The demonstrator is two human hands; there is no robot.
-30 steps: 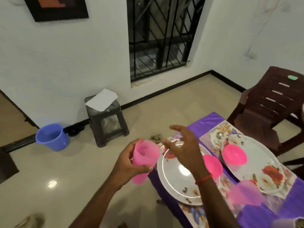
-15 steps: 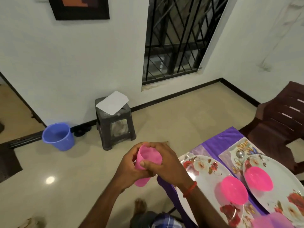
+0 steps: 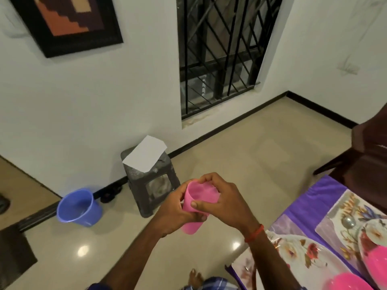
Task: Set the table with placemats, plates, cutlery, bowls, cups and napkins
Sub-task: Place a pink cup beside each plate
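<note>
A pink plastic cup (image 3: 199,197) is held over the floor, left of the table, by both hands. My left hand (image 3: 173,208) grips its side from the left. My right hand (image 3: 226,197) wraps over the rim and right side, thumb across the front. At the lower right the table wears a purple cloth (image 3: 303,208) with floral placemats (image 3: 337,214). A floral plate (image 3: 301,256) holds a pink bowl (image 3: 347,281), and a second plate (image 3: 370,235) carries another pink bowl (image 3: 377,258). A spoon (image 3: 347,221) lies on the far placemat.
A dark plastic stool (image 3: 152,185) with a white sheet of paper (image 3: 145,156) stands by the wall. A blue bucket (image 3: 78,207) sits to its left. A brown chair (image 3: 370,155) stands behind the table at the right. My foot (image 3: 194,278) shows below.
My right hand came off the plate area and closed round the cup's rim. The view has swung left and up, so the table now sits at the lower right edge.
</note>
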